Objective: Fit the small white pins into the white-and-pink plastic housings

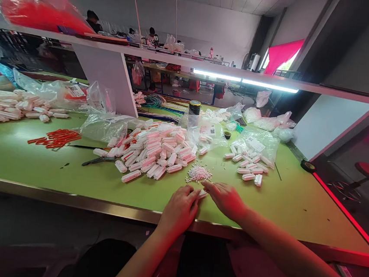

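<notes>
The person sits at a green worktop (70,175), and both hands meet low in the middle of the frame, close to the near edge. Between them lies one small white plastic piece (202,194). The left hand (180,208) is curled, with its fingers bent down onto the left end of the piece. The right hand (226,199) lies flatter, with its fingers pointing left and touching the other end. Neither hand is wide open. The fingers cover most of the piece, so it is hard to tell whether they pinch it or only press on it.

It looks like the person is putting something together on this one piece, or fitting a tiny part into it. Just above the hands sits a little heap of tiny white bits (198,173). A good next move would likely need a careful pinch with the fingertips, because the bits are very small and could roll away.

Left of the middle of the frame is a big pile of white pieces (153,151). A smaller group of white pieces (248,168) lies right of the middle, next to a clear bag (256,143). At the left of the frame are thin red sticks (57,138), and a pair of scissors (99,161) lies beside the big pile.
</notes>
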Available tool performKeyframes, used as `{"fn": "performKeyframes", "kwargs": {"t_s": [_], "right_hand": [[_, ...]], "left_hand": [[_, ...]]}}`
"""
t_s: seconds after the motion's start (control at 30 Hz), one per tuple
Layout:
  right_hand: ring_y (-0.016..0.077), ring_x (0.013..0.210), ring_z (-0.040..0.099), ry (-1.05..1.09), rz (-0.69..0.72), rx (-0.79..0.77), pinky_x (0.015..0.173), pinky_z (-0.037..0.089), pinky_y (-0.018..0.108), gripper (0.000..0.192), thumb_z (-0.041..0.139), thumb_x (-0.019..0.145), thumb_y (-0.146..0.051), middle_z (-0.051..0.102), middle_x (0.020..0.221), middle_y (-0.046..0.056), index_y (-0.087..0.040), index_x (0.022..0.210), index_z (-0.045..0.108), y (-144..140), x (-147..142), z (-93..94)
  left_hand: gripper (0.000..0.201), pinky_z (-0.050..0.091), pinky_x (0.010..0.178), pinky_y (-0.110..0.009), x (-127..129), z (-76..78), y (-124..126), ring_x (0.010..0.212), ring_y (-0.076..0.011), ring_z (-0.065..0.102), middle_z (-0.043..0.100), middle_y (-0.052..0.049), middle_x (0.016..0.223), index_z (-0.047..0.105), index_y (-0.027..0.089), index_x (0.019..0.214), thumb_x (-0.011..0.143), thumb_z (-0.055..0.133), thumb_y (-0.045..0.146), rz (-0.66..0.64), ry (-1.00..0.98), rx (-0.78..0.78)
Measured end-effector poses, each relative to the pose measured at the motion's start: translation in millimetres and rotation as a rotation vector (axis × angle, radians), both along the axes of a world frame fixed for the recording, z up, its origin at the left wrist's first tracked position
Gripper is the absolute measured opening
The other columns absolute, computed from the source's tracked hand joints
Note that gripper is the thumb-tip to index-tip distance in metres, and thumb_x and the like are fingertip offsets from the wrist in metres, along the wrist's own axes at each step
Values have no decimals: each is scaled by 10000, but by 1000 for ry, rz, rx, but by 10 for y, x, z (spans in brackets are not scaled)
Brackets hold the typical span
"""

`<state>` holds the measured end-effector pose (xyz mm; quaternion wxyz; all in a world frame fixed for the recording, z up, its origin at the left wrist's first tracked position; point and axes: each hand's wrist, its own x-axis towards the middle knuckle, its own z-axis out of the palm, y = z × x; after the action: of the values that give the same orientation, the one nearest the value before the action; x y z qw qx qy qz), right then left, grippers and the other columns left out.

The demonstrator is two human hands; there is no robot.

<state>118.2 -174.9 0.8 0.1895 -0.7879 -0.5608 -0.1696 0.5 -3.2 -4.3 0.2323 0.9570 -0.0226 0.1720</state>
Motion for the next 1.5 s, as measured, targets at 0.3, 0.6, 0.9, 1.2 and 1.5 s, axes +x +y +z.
{"fn": "performKeyframes", "kwargs": {"t_s": [0.3, 0.6, 0.9, 1.2, 1.5], "right_hand": [[188, 778, 693, -281, 116, -159, 678, 509, 311, 393, 452, 1011, -139, 753, 1028, 104, -155, 1401, 499, 5, -79, 112], [167, 794, 721, 248, -128, 104, 731, 534, 260, 390, 500, 989, -209, 776, 1009, 31, -251, 1373, 552, -72, 39, 41], [173, 851, 661, 345, -251, 20, 763, 482, 266, 154, 552, 961, -163, 699, 961, 51, -202, 936, 699, -126, 287, 125], [174, 851, 625, 392, -305, -114, 763, 457, 273, 121, 562, 953, -137, 650, 975, 60, -175, 920, 672, -57, 258, 44], [156, 862, 628, 413, -43, 124, 776, 480, 261, 148, 497, 992, -154, 646, 950, 41, -189, 932, 628, 4, 67, 122]], "left_hand": [[234, 510, 905, -415, 3, 1, -2, 990, -245, 589, 624, -85, 1032, 668, 208, 1116, 963, 493, 185, -5, -36, -5], [463, 504, 923, -425, -9, -30, 9, 1015, -255, 571, 606, -78, 1069, 591, 278, 1336, 908, 538, 112, -28, -20, 68], [509, 509, 867, -416, -4, 18, -15, 966, -253, 558, 591, -76, 1041, 602, 310, 1339, 891, 522, 83, -24, 6, 197], [490, 507, 930, -435, -5, -30, 21, 1009, -250, 568, 606, -79, 1084, 544, 273, 1394, 928, 487, 136, -23, -3, 121], [281, 522, 927, -425, -3, -57, 12, 1033, -246, 596, 637, -94, 1105, 631, 199, 1203, 967, 479, 210, 23, -49, 32]]}}
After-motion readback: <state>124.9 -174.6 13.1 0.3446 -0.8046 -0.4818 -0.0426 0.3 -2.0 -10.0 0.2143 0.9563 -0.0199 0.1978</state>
